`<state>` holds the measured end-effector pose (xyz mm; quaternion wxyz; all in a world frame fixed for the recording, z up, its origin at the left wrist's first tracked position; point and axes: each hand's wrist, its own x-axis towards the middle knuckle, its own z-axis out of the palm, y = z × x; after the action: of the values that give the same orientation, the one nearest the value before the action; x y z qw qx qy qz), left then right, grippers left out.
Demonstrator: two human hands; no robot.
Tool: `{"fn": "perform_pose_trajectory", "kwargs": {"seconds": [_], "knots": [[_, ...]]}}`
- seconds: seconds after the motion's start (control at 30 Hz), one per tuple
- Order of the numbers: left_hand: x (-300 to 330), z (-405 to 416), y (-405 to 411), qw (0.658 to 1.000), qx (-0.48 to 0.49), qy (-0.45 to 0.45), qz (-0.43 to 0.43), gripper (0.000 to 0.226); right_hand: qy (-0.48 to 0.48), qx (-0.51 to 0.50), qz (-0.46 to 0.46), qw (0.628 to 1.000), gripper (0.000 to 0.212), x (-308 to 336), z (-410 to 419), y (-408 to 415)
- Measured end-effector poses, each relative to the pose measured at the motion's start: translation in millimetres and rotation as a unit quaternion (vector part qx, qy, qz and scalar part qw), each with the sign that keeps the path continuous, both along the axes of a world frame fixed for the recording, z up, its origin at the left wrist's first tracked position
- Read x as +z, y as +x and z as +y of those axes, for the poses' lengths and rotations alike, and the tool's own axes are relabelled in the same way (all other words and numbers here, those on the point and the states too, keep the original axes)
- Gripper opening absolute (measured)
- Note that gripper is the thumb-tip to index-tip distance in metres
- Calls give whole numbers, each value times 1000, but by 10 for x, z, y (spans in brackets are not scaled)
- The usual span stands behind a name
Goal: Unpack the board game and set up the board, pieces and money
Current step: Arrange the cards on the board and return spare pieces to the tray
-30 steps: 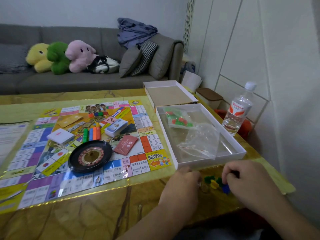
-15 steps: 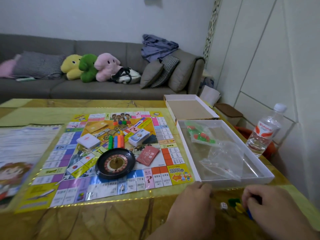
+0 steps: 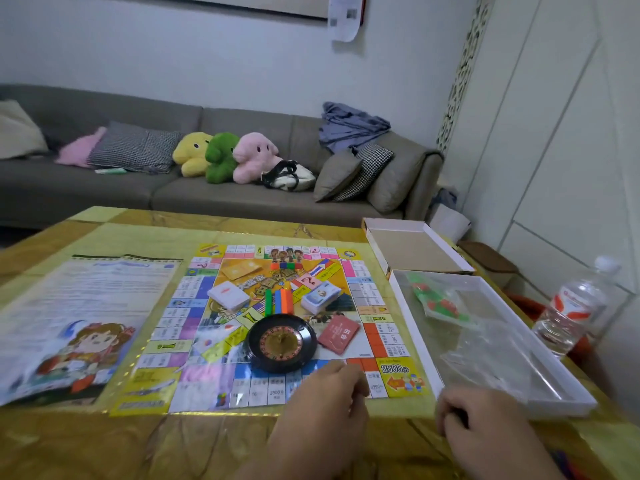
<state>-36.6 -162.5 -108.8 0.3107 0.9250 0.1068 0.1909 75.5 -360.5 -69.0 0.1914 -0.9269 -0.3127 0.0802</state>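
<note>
Yellow-gold marbled surface covers the desk (image 3: pixel 104 445), and the game board (image 3: pixel 194 327) lies flat across its middle. On the board sit a black roulette wheel (image 3: pixel 281 342), a white card deck (image 3: pixel 228 295), a second card deck (image 3: pixel 320 297), a red card pack (image 3: pixel 338 334) and a row of upright coloured pieces (image 3: pixel 280 301). A printed rules sheet (image 3: pixel 79 313) lies to the left of the board. To the right, the white box tray (image 3: pixel 429 355) holds a bag of red and green pieces (image 3: pixel 438 301) and an empty clear bag (image 3: pixel 491 355); the box lid (image 3: pixel 412 249) rests behind it, and a water bottle (image 3: pixel 571 317) stands at the desk's right edge. A grey sofa (image 3: pixel 242 199) with three plush toys (image 3: pixel 225 157) runs along the far wall.

The left hand (image 3: pixel 323 407) is loosely curled, knuckles up, over the board's near edge; I cannot tell whether it holds anything. The right hand (image 3: pixel 485 431) is curled into a closed fist beside the tray's near corner, and its contents are hidden.

Compared with a moment ago, the view has tilted up and leftward, the left hand has moved from the bare desk onto the board's edge, and the loose coloured pieces and die between the hands are no longer visible.
</note>
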Motion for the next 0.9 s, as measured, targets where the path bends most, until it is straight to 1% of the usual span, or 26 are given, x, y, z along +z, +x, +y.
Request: {"fn": "perform_pose_trajectory", "kwargs": {"seconds": [0.1,0.3,0.37,0.43,0.57,0.63,0.7,0.73,0.8,0.87,0.9], "knots": [[37,298,-163,1000,22,13,-4,8,-13,27,17,999,23,-1,249,-77],[123,766,-363,998,52,20,-6,11,13,52,40,998,28,-58,652,-183],[117,853,-400,998,70,10,-2,11,20,50,30,998,28,-108,786,-190],[76,918,-424,997,83,0,3,10,50,48,2,998,28,-137,991,-146],[11,972,-389,996,92,-3,12,9,124,90,-38,988,26,-88,1812,121],[18,994,-319,996,93,2,14,8,127,89,-50,987,26,-111,2334,337],[50,1039,-241,995,96,7,12,8,114,68,-65,989,24,-162,2827,559],[59,1080,-206,995,98,11,11,8,92,59,-92,990,20,-190,3055,659],[97,1133,-149,995,100,15,11,9,32,44,-150,987,17,-227,3396,809],[132,1164,-111,995,99,18,11,20,-33,38,-165,985,19,-269,3610,908],[146,1173,-90,995,99,19,14,24,-62,38,-169,983,17,-282,3674,946]]}}
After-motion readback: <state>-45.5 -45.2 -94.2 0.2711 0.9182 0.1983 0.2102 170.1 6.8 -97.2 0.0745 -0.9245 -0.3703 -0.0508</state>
